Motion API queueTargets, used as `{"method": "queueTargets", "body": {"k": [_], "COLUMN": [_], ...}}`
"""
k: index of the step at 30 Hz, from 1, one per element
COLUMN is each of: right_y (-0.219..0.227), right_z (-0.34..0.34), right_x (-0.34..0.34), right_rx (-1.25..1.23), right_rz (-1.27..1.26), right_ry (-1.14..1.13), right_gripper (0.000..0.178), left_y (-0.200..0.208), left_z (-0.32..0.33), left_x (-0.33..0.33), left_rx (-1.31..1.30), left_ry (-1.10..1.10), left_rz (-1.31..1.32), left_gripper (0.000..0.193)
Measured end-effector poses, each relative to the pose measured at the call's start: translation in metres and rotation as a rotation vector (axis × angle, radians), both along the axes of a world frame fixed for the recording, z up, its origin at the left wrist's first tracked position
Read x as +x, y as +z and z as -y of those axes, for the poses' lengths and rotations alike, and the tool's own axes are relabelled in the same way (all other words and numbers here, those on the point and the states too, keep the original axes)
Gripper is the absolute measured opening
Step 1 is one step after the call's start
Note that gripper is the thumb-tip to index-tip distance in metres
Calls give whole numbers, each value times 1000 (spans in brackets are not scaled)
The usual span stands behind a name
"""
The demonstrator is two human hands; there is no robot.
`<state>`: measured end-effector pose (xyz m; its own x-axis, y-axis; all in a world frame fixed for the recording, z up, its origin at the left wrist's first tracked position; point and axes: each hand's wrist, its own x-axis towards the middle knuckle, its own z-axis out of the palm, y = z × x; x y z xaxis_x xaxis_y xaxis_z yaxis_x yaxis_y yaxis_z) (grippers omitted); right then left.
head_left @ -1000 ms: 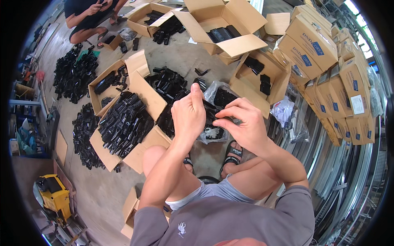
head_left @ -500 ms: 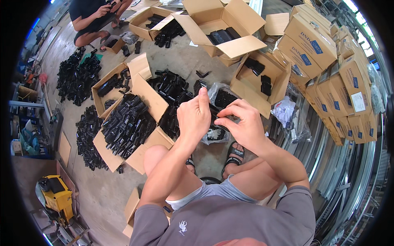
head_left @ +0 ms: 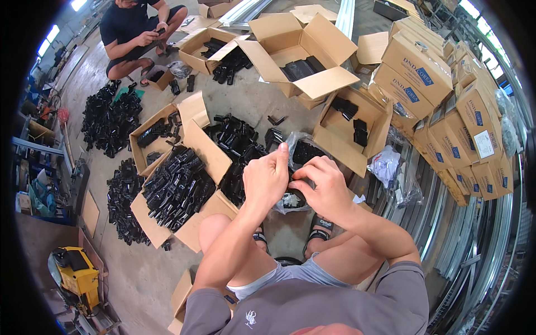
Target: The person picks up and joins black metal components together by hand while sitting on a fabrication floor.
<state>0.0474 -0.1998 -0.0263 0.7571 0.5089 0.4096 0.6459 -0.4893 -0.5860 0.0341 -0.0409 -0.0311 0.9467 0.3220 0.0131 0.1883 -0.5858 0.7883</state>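
Note:
My left hand (head_left: 266, 177) is closed with its thumb pointing up, around a dark part mostly hidden by the fingers. My right hand (head_left: 325, 188) pinches at the same black part (head_left: 291, 176) from the right, fingertips close to the left hand. Just beyond the hands, small black pieces (head_left: 306, 151) lie in a clear plastic bag. Below the hands, a second clear bag (head_left: 290, 202) holds small whitish pieces. To the left, an open carton (head_left: 214, 207) is heaped with black angled plastic parts (head_left: 177, 187), and a further heap of such parts (head_left: 231, 134) lies on the floor beside it.
Open cartons (head_left: 335, 134) with black parts stand ahead. Taped cartons (head_left: 416, 72) are stacked at right, near long metal profiles (head_left: 446, 251). More black parts pile (head_left: 111, 123) on the left floor. A co-worker (head_left: 134, 33) squats far left, holding a small dark object. A yellow machine (head_left: 78, 273) stands lower left.
The view has tilted, so the surroundings sit lower in it. My hands have come slightly lower and stay together at the black part. The co-worker shows more fully.

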Motion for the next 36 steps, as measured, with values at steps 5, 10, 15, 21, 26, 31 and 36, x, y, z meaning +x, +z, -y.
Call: {"method": "queueTargets", "body": {"k": [5,10,15,21,26,31,36], "right_y": [-5,-20,-22,-32,-46,-43,-21], "right_z": [0,5,10,13,8,8,14], "right_x": [-2,13,19,25,18,33,35], "right_rx": [107,297,225,262,421,553,576], "right_rz": [-222,-763,-788,-778,-882,-766,-1063], "right_ry": [-2,99,87,126,192,66,-64], "right_gripper": [24,40,38,35,36,25,22], "left_y": [2,-1,-4,-7,-21,-22,-26], "left_z": [0,-4,-6,-6,-5,-4,5], "left_x": [-3,-2,-3,1,3,-5,-9], "left_rx": [-9,-57,-84,-299,-629,-242,-413], "left_ry": [-59,-120,-168,-185,-262,-358,-447], "left_rz": [-76,10,51,115,34,99,-52], "left_gripper": [62,59,51,37,30,42,45]}}
